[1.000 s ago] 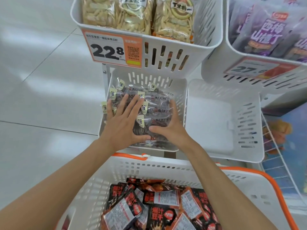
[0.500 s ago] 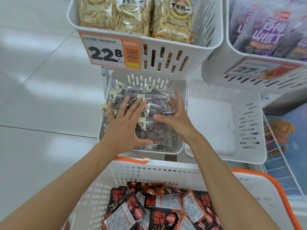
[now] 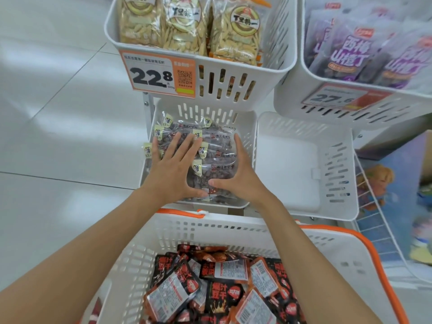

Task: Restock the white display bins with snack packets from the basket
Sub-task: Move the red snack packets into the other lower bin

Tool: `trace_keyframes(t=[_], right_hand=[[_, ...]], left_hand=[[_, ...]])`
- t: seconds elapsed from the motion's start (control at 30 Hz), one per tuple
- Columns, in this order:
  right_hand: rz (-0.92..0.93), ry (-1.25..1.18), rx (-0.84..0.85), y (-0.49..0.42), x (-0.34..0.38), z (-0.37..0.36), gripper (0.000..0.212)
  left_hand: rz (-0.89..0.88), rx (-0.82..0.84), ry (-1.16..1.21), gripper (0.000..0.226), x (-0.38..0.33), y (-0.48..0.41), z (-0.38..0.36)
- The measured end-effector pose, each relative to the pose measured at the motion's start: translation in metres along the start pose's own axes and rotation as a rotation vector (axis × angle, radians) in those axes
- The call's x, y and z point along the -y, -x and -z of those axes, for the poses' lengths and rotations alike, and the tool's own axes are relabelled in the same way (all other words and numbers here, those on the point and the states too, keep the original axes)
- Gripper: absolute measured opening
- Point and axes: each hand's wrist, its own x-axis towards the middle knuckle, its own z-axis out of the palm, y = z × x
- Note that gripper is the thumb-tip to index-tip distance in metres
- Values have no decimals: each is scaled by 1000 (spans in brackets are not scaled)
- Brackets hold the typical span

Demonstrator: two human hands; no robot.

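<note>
Head camera looks down over both arms to a low white display bin point(image 3: 248, 127) at 12 o'clock from the orange-rimmed basket point(image 3: 187, 232). The stack of clear packets point(image 3: 219, 146) of dark snack lies in that bin, just as it did a second ago. What has changed is the right hand point(image 3: 238, 174). It cupped the stack's near corner, lifted off with fingers apart half a second back, and now lies with straight fingers along the stack's 3 o'clock side, thumb across the near edge. The left hand point(image 3: 174, 169) has stayed flat on top, fingers spread and straight, pressing and gripping nothing. I judge this batch is placed and only being squared up.

The red-and-black packets point(image 3: 222, 293) remain in the basket at 6 o'clock, and a neighbouring white bin point(image 3: 304, 132) stands at 3 o'clock of the first, so more trips look due.

Clear packets carry "浙江老字号". Basket packets read "爆汁豆干". At 12 o'clock an orange price tag point(image 3: 159, 73) says 22.8 under pale seed bags point(image 3: 182, 26) marked "百里挑一". At 1 o'clock a second tag point(image 3: 336, 97) reads 27.6 below purple bags point(image 3: 350, 50) lettered "西梅山楂丁".
</note>
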Motion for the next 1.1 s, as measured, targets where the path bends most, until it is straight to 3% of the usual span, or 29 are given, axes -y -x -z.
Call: trace_keyframes(t=[0.17,0.47,0.6,0.67,0.8,0.87,0.93,1.0,1.1], right_hand=[[-5,57,-78,32,4,8,119],[43,161,-66,127,41,23,98],[44,264,-14,190,21,15,82],[-44,323,105,213,-2,8,75],[-367,430,449,245,-76,-22,101],[-425,565,499,259,-112,-39,110],[-384,688,439,270,-131,-47,111],[-325,706,393,274,-131,-48,100],[-297,554,329,266,-111,-36,60]], left_hand=[[16,68,-24,115,-11,17,29],[18,66,193,90,-58,86,66],[-8,83,295,86,-82,139,55],[22,143,332,85,-86,166,39],[74,316,362,84,-87,202,9],[77,364,383,83,-88,207,2],[93,388,413,81,-89,209,1],[129,412,444,78,-92,211,1],[152,404,543,74,-101,212,1]])
